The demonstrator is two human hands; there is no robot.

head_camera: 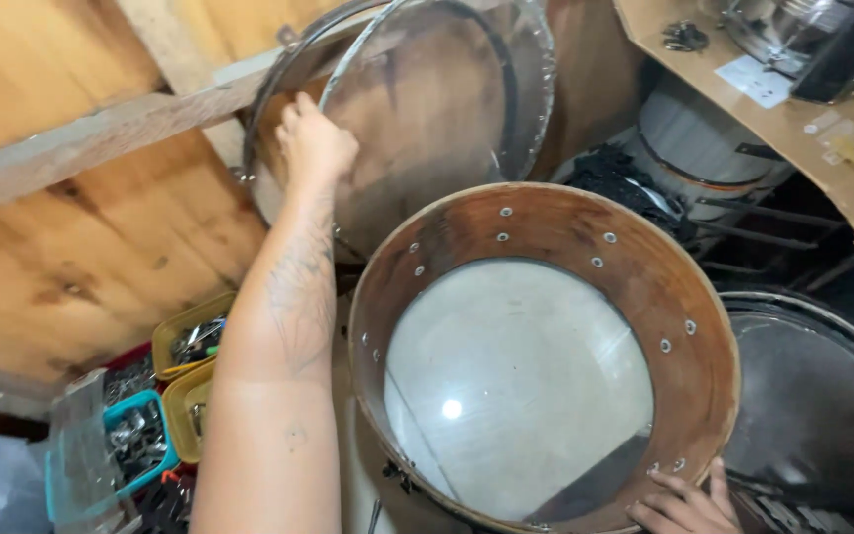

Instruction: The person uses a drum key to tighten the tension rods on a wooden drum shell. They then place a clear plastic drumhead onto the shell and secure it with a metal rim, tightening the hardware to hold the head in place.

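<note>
A wooden drum shell (644, 287) with a translucent head at its bottom stands open in front of me. My right hand (684, 506) grips its near rim at the lower right. My left hand (313, 143) reaches up and back, its fingers closed on the edge of a clear drumhead (447, 109) that leans against the wooden wall. A dark metal hoop (284, 74) leans just behind that drumhead.
Yellow and teal bins (185, 396) of small metal hardware sit at the lower left. A second drum with a metal rim (812, 396) lies at the right, and another white drum (694, 138) stands behind. A cardboard shelf (803, 129) with parts runs along the upper right.
</note>
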